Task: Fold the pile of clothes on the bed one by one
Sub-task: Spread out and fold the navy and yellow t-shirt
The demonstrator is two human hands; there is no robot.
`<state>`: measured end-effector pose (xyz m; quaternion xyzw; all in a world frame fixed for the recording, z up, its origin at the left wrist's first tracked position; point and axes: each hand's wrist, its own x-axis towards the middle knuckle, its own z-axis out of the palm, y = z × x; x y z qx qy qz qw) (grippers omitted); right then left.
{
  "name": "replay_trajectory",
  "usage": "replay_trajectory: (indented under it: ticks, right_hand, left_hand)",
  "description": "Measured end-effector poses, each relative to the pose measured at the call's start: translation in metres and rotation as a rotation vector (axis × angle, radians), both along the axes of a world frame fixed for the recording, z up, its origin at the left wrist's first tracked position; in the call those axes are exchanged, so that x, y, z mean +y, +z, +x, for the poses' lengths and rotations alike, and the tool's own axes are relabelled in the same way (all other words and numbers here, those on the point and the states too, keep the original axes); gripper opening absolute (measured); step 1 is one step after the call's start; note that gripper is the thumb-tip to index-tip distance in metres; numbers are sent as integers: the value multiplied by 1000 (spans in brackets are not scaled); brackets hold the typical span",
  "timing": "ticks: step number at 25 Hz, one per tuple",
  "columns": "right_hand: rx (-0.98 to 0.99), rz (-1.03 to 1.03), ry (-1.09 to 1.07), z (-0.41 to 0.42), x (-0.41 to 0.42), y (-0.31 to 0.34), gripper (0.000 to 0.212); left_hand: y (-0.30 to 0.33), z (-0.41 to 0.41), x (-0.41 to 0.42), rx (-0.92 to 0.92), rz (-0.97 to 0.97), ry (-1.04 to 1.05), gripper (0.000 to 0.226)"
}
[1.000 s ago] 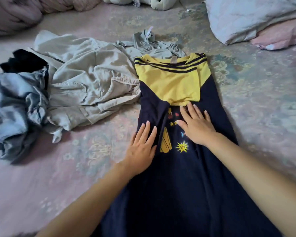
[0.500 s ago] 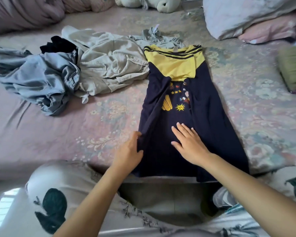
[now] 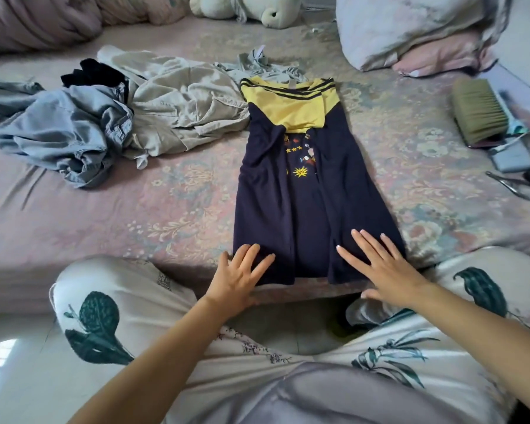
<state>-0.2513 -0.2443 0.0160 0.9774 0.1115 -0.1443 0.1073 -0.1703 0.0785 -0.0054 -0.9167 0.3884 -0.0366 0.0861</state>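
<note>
Hands lie flat and spread on the hem end of the navy-and-yellow shirt (image 3: pixel 306 194): the left hand (image 3: pixel 237 280) presses its near left corner at the bed (image 3: pixel 135 215) edge, the right hand (image 3: pixel 380 267) presses the near right corner, fingers straight, pinching nothing. The shirt stretches away from both hands, yellow collar farthest off, both long sides already turned in toward the middle so that it forms a narrow strip. The step in hand looks like smoothing the side folds; the next move likely calls for both hands to take hold of the hem corners and carry them forward toward the collar, keeping the turned-in sides from slipping open.

Beyond the left hand and off to its side waits the rest of the pile: a beige garment (image 3: pixel 181 102) touching the shirt's shoulder, a pale blue denim piece (image 3: pixel 71 130) beside it, something black (image 3: pixel 92 71) behind. No container shows; nothing folded is stacked anywhere in view.
</note>
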Motion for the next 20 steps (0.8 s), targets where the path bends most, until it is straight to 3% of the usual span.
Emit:
replay_trajectory:
  ticks: [3, 6, 8, 10, 13, 16, 18, 20]
  right_hand:
    - [-139, -16, -56, 0, 0, -5, 122]
    - [-255, 20, -83, 5, -9, -2, 90]
    - [-280, 17, -188, 0, -18, 0, 70]
    - [-245, 56, -318, -8, -20, 0, 78]
    - [-239, 181, -489, -15, -18, 1, 89]
    - [-450, 416, -629, -13, -13, 2, 66]
    - [-445, 542, -722, -12, -10, 1, 69]
    - [-397, 570, -679, -15, -7, -4, 78]
  left_hand:
    - [-6, 0, -3, -42, -41, 14, 104]
    - [-3, 6, 3, 5, -501, 36, 66]
    - [0, 0, 4, 198, -807, 309, 46]
    - [7, -11, -7, 477, -1053, 669, 36]
    - [17, -24, -33, 697, -1381, 945, 30]
    - [25, -30, -41, 700, -1438, 976, 35]
    - [30, -34, -39, 623, -1389, 990, 34]
    - [39, -39, -36, 595, -1344, 961, 32]
